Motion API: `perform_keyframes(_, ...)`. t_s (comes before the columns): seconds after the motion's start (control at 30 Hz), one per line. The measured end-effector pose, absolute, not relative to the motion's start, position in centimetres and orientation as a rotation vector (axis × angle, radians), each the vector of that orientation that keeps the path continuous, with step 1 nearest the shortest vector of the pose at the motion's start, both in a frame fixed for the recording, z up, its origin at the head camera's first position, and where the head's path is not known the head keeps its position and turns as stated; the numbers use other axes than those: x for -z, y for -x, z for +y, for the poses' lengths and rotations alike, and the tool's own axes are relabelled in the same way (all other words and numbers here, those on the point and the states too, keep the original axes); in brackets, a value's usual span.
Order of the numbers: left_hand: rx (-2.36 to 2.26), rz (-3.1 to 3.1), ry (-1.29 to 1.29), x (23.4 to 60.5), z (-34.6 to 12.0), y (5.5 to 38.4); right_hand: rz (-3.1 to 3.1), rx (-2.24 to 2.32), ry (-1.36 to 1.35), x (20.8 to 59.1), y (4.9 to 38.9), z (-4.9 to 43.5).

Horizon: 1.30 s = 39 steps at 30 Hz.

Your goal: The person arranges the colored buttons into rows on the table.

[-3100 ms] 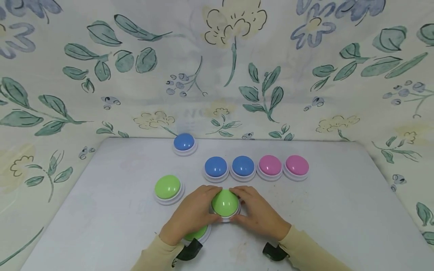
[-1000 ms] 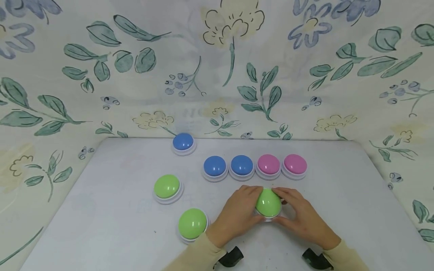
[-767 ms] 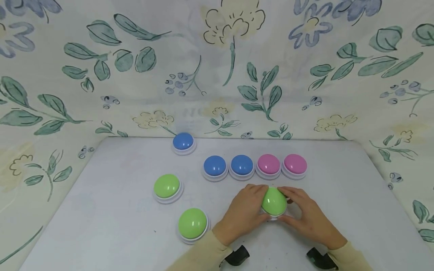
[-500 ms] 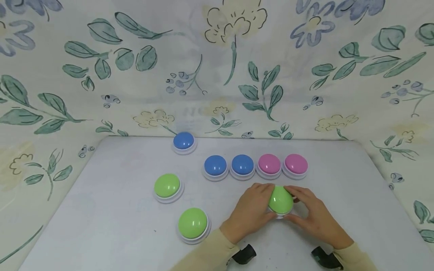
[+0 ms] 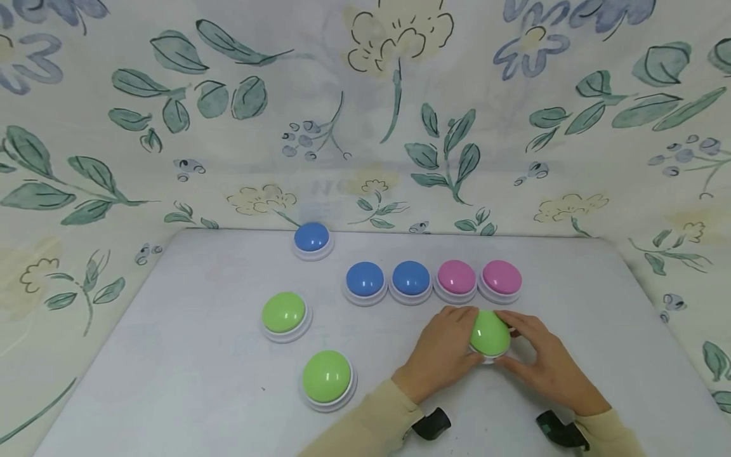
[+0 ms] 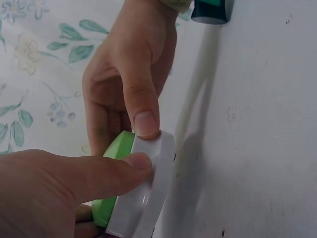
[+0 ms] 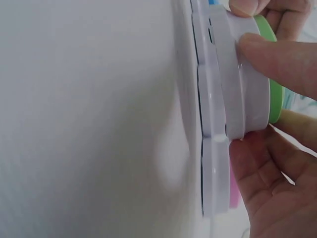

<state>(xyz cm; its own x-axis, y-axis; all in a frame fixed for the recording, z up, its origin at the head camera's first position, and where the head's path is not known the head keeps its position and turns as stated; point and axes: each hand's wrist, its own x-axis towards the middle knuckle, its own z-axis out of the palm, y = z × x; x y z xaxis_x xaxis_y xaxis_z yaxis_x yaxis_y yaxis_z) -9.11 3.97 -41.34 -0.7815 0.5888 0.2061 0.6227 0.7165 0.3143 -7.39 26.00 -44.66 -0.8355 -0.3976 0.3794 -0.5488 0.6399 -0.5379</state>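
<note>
Both hands grip a push button with a green dome and white round base (image 5: 490, 334) near the right of the table's middle. My left hand (image 5: 442, 349) holds its left side, and my right hand (image 5: 548, 362) its right side. In the left wrist view, the left thumb (image 6: 114, 173) and the other thumb lie on the white base (image 6: 136, 213). In the right wrist view, the right hand (image 7: 277, 188) has fingers on the base's edge, with the base (image 7: 237, 79) apart from the table surface. Parts of the fingers are hidden behind the button.
A row of two blue buttons (image 5: 365, 280) and two pink buttons (image 5: 501, 279) stands just behind the hands. One blue button (image 5: 311, 238) is at the back edge. Two green buttons (image 5: 283, 313) lie left on the white table (image 5: 188, 381). A floral cloth (image 5: 320, 95) hangs around.
Both hands have carried the green push button rightward, from the table's middle, past the front of the blue buttons, to in front of the pink ones. The other buttons stay put.
</note>
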Motion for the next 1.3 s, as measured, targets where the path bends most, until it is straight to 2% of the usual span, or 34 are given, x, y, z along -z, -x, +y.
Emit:
perform_keyframes(0.67,0.537,-2.818,0.971,42.1,6.4,9.8,-2.666,-1.028,-0.744,44.9,7.7,28.1)
perform_keyframes(1.3,0.543,-2.819,0.916,42.6,7.9,9.9,-2.728,-1.148,-0.600,45.2,7.7,28.7)
